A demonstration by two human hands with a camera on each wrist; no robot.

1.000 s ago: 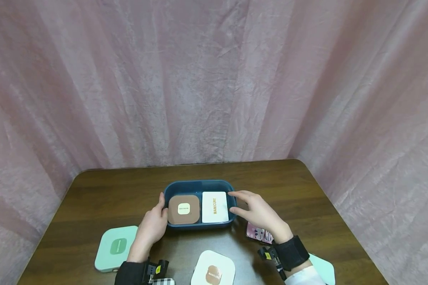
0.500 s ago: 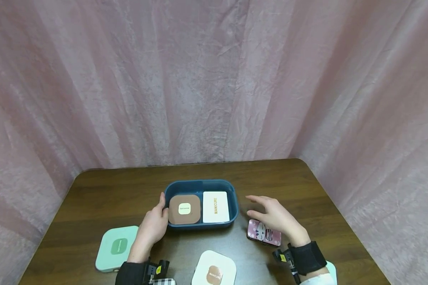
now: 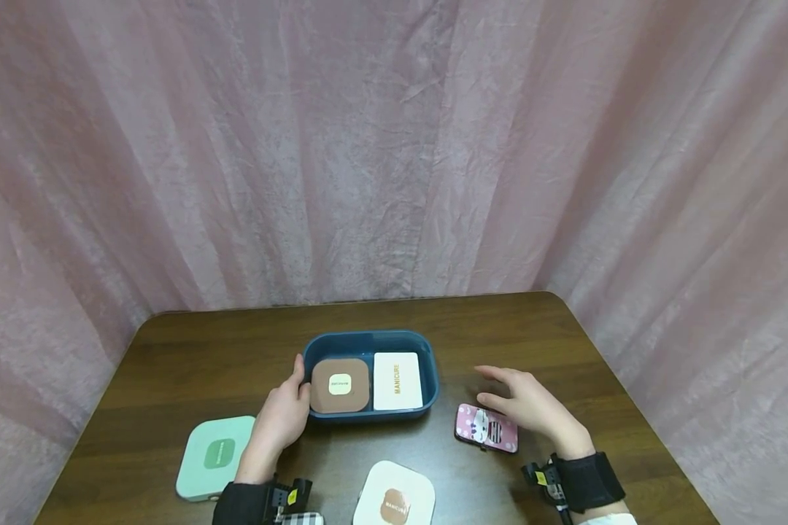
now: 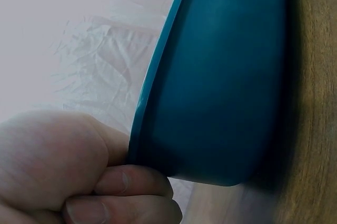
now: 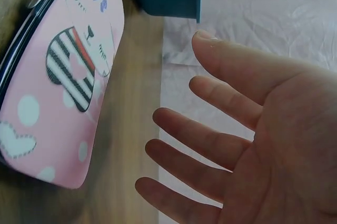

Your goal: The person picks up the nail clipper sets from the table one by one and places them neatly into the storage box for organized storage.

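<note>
My left hand (image 3: 281, 417) grips the left end of a dark blue plastic bin (image 3: 371, 338) by its rim. The left wrist view shows the thumb and curled fingers pinching the bin's edge (image 4: 152, 76). Inside lie a brown square case (image 3: 323, 373) at the left and a white case (image 3: 407, 386) lettered MANICURE beside it. To the right of the bin, my right hand (image 3: 530, 402) is held with fingers spread and nothing in it. Just below and left of it lies a small pink case (image 3: 487, 427) with a cartoon bunny, apart from the fingers (image 5: 200, 137).
A mint green case (image 3: 200, 456) lies left of my left forearm. A white case (image 3: 394, 481) with a brown label is near the front. Part of a checked case (image 3: 302, 518) shows by the left wrist strap. Pink curtain (image 3: 368, 182) hangs behind the wooden table (image 3: 223, 357).
My right hand has drawn away from the bin's right end and moved to the right, uncovering the pink case. The left hand stays on the bin, which has barely shifted.
</note>
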